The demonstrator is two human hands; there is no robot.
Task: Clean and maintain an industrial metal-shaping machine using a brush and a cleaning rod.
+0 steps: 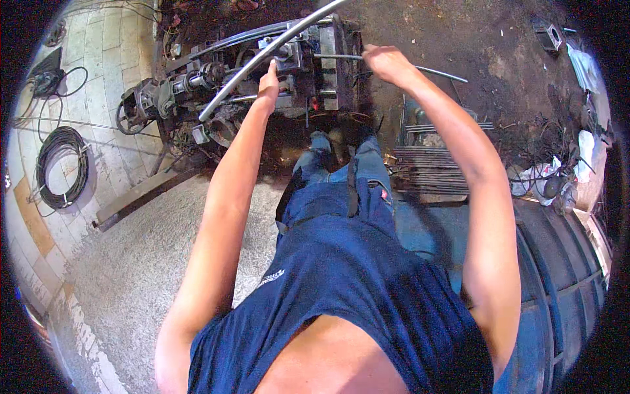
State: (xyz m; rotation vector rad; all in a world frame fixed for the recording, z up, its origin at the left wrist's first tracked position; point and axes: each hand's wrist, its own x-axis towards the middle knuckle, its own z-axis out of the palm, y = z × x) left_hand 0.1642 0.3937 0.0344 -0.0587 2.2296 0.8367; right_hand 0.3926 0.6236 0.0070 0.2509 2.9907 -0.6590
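Note:
My right hand (388,64) is closed around a thin metal rod (443,74). To the left of that hand the rod runs to the greasy metal machine (326,49); its other end sticks out beyond my wrist. My left hand (268,87) is at the machine's middle, next to a clamp-like block (289,55), with one finger or thumb pointing up. A long, thick metal bar (230,85) slants over the machine, just past the left hand. Most of the left fingers are hidden, so I cannot tell whether they grip anything.
A bundle of thin metal rods (430,172) lies at right beside my legs. Coiled black cable (62,165) rests on pale floor tiles at left. Near it is a flat metal beam (147,197). Tangled wires and plastic bags (548,180) are at far right, above a ribbed blue surface (558,262).

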